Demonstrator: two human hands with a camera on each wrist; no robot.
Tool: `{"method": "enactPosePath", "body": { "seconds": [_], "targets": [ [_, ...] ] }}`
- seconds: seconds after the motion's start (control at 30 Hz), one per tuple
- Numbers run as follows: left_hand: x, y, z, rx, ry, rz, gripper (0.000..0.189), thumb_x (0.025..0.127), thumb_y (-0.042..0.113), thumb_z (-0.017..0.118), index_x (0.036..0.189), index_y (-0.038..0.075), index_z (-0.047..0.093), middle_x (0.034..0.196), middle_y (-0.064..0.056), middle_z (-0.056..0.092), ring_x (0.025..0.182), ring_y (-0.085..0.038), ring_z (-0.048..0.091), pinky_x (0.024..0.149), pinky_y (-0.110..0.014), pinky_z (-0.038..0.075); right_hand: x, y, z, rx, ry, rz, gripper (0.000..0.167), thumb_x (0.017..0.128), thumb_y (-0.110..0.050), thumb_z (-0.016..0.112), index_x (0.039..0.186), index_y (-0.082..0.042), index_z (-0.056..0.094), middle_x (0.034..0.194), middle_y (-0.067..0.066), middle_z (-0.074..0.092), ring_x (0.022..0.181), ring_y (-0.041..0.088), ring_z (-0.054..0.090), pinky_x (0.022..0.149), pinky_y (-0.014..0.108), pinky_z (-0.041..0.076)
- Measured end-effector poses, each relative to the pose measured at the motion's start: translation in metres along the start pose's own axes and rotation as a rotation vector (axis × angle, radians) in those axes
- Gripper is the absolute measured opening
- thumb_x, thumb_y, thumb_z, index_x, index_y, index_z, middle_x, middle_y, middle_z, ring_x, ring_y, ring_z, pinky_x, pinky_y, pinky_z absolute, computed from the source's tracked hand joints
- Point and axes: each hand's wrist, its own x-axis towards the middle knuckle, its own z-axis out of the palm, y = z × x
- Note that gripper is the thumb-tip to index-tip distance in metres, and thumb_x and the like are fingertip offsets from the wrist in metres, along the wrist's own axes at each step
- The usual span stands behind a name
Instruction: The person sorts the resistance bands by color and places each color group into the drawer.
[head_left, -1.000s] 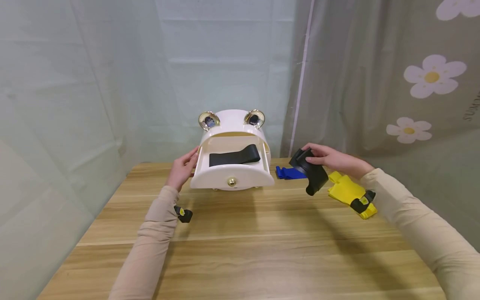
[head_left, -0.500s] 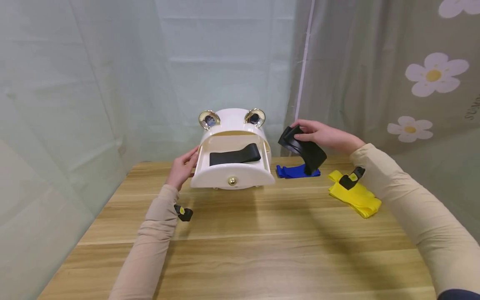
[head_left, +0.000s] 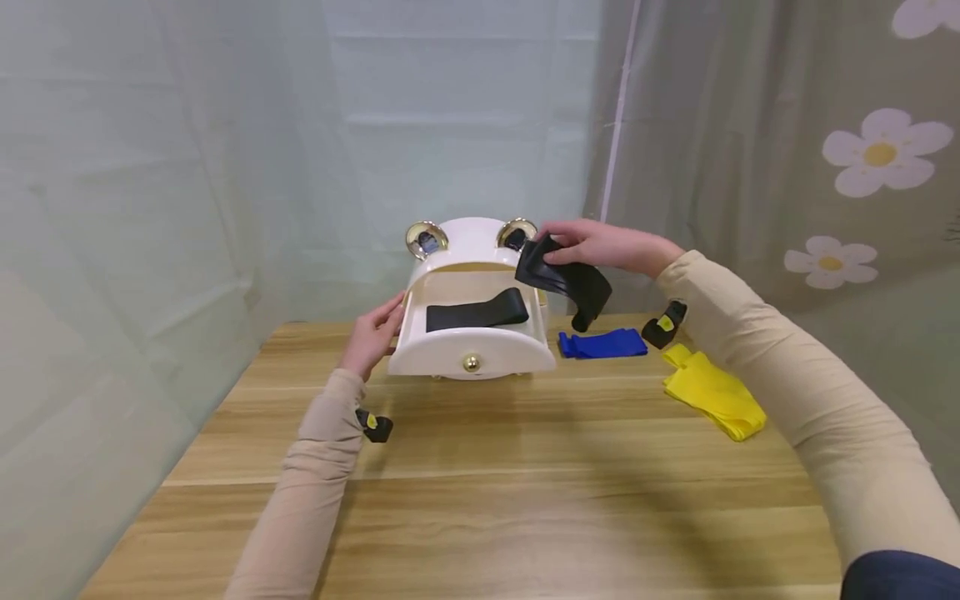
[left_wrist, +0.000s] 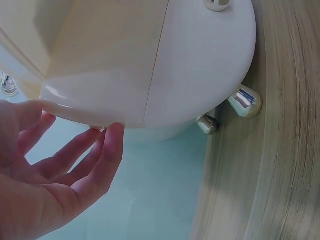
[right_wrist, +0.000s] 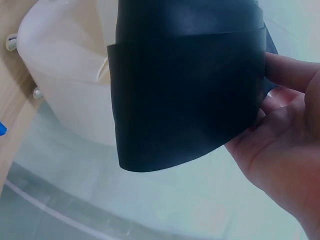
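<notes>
A white storage box [head_left: 474,237] with two round gold-rimmed mirrored ears stands at the back of the table, its drawer [head_left: 435,358] pulled out. Inside the drawer lies a folded black resistance band [head_left: 474,313]. My left hand [head_left: 369,340] rests thumb and fingertips against the box's left side, fingers loosely bent, as the left wrist view shows. My right hand [head_left: 592,243] pinches another black resistance band [head_left: 572,279] between thumb and fingers, raised by the right ear. The band's free end droops to the right. In the right wrist view the held black band hides part of the box.
A blue resistance band [head_left: 606,343] lies flat on the wooden table [head_left: 480,492] right of the box. Farther right is a folded yellow band [head_left: 712,393], beside the right forearm. Pale curtains [head_left: 465,108] hang close behind the table.
My right hand has carried the black band up and left, from over the blue band toward the box's right ear. The left hand has stayed against the box.
</notes>
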Motion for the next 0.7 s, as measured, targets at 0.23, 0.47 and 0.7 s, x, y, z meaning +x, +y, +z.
{"method": "enactPosePath", "body": {
  "seconds": [0.23, 0.47, 0.7],
  "targets": [
    [0.002, 0.0, 0.003, -0.012, 0.026, 0.002, 0.05, 0.102, 0.045, 0.042, 0.149, 0.03, 0.037, 0.146, -0.02, 0.047, 0.118, -0.038, 0.059, 0.086, -0.045, 0.057, 0.02, -0.019, 0.005, -0.055, -0.05, -0.029, 0.033, 0.101, -0.025, 0.05, 0.133, -0.018, 0.047, 0.134, 0.011, 0.048, 0.112, 0.026, 0.052, 0.081, 0.031, 0.048],
    [0.003, -0.002, 0.006, -0.028, 0.027, 0.0, 0.051, 0.102, 0.044, 0.041, 0.15, 0.027, 0.036, 0.147, -0.02, 0.046, 0.119, -0.039, 0.059, 0.089, -0.048, 0.056, 0.05, -0.023, 0.021, -0.171, -0.06, -0.158, 0.023, 0.098, -0.026, 0.056, 0.118, -0.013, 0.057, 0.109, 0.005, 0.06, 0.101, 0.021, 0.057, 0.085, 0.03, 0.045],
    [0.001, -0.003, 0.008, -0.026, 0.035, -0.01, 0.049, 0.102, 0.042, 0.042, 0.149, 0.028, 0.036, 0.149, -0.018, 0.045, 0.12, -0.039, 0.059, 0.086, -0.044, 0.058, 0.072, -0.032, 0.035, -0.271, -0.088, -0.266, 0.014, 0.097, -0.025, 0.059, 0.098, -0.01, 0.058, 0.074, -0.002, 0.053, 0.072, 0.013, 0.048, 0.07, 0.025, 0.038]
  ]
}}
